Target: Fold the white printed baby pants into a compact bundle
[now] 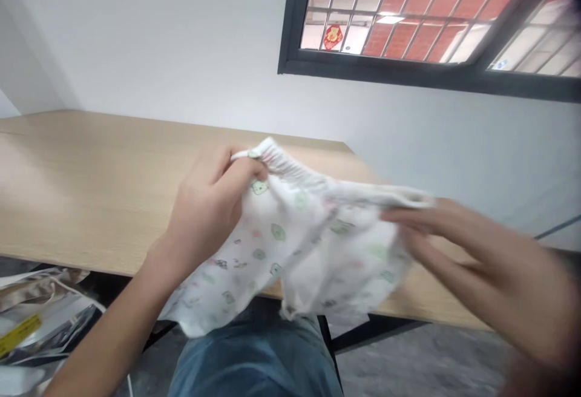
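Note:
Between my hands hang white cotton shorts with small green, pink and dark prints, held above the table. My left hand pinches the gathered elastic waistband between thumb and fingers. At the far end of that waistband, my right hand is blurred, its fingers spread along the fabric edge and its thumb hidden. The shorts sag in loose folds below the band, and their legs are hard to tell apart.
A light wood table stretches behind the shorts, its corner near a white wall. Above it is a dark-framed barred window. A crumpled silver bag with a yellow label lies low at left. My denim-covered legs show below.

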Motion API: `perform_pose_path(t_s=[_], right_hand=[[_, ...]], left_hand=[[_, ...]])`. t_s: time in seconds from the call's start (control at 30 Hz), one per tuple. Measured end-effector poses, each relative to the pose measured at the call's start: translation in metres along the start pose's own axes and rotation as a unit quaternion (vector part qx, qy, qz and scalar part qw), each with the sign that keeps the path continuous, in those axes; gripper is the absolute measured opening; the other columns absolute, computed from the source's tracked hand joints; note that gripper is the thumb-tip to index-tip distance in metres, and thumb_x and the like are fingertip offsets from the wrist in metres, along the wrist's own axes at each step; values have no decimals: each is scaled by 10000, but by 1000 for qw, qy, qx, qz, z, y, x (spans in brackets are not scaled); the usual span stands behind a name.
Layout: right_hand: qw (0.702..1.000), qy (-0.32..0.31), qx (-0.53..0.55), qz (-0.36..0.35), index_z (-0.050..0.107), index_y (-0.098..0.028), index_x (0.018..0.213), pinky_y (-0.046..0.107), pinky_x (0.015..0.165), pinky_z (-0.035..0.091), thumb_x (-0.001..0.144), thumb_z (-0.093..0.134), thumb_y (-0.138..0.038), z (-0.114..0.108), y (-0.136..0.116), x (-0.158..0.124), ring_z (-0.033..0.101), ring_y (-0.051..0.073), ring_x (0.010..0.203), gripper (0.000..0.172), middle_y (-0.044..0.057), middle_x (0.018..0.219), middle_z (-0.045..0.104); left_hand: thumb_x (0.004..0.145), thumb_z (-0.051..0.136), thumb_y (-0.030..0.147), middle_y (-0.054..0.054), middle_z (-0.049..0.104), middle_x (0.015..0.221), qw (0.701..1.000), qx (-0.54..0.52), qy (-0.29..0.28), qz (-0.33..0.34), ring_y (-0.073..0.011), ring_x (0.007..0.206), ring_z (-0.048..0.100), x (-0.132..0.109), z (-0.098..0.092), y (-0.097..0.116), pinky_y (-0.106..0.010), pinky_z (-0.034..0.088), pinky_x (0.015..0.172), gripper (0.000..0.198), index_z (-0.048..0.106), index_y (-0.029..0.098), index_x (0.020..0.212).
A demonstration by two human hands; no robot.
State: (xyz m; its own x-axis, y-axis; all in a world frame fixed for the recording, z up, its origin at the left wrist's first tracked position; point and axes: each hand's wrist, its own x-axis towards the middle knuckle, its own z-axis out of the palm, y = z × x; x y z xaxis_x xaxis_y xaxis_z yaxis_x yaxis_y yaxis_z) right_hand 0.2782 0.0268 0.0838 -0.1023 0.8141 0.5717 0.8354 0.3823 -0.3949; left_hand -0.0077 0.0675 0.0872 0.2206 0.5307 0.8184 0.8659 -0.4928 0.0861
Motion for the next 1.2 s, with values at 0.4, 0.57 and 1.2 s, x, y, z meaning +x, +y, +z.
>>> perform_pose_path(t_s=[0.4,0.57,1.2], right_hand=[[897,-353,-261,-60,455,-196,1272,449,811,445,892,289,-230,149,41,76,448,299,1089,415,95,1322,426],[894,-340,-290,-24,335,-200,1373,541,876,376,913,230,-258,172,62,111,377,334,1167,476,89,1394,351],[875,-393,73,-272,436,-229,1320,349,1057,279,953,260,-231,219,-30,96,350,176,1255,407,-14,1368,407]], left_hand=[[886,481,196,-122,513,1181,915,153,-374,-13,-252,1036,511,-43,128,-71,-438,447,845,285,514,131,1162],[884,526,319,-88,522,1163,911,155,-380,-46,-210,994,549,-7,171,-81,-417,480,829,329,502,149,1165],[944,231,338,-206,446,1309,924,69,-373,-54,-281,1225,410,-90,71,-47,-413,369,968,485,398,25,1275]])
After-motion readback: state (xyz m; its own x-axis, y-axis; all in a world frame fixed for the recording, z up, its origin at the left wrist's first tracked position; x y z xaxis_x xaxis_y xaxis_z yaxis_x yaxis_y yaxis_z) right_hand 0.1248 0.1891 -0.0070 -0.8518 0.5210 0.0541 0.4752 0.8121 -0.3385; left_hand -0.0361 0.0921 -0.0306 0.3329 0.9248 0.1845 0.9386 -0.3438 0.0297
